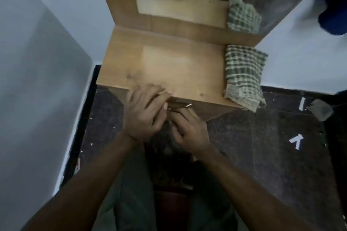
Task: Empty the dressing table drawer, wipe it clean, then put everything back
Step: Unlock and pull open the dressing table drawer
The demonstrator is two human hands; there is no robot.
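evidently the drawer (197, 108) is shut under the surface (159, 65). its metal handle (180, 106) is pinched by the right hand (189, 127); the left hand (144, 112) is curled at the edge, its grip unclear. a straight, level pull is advised. the checked cloth (244, 75) lies ready at the right.
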